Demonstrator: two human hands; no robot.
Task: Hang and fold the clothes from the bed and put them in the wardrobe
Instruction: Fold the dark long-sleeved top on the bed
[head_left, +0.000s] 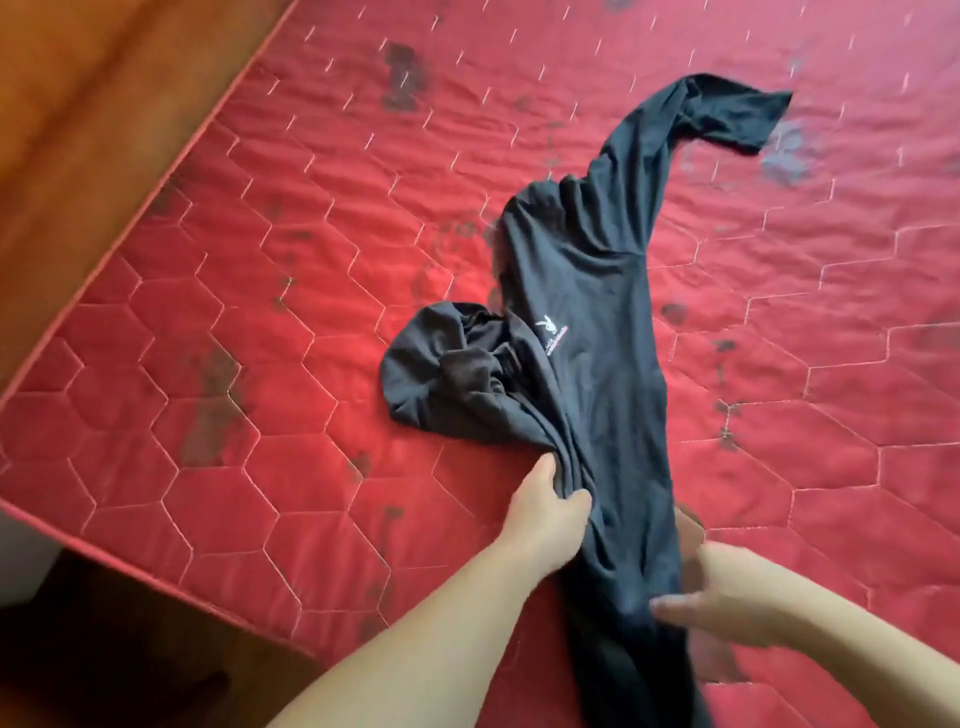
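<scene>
Red quilted mattress (322, 322) with dark stains fills the view, and a black shirt (587, 312) lies stretched across it from near to far right. Left hand (545, 506) clamps a bunched fold of the shirt's near left edge. Right hand (722, 603), blurred, lies against the near part with fingers fairly straight.
</scene>
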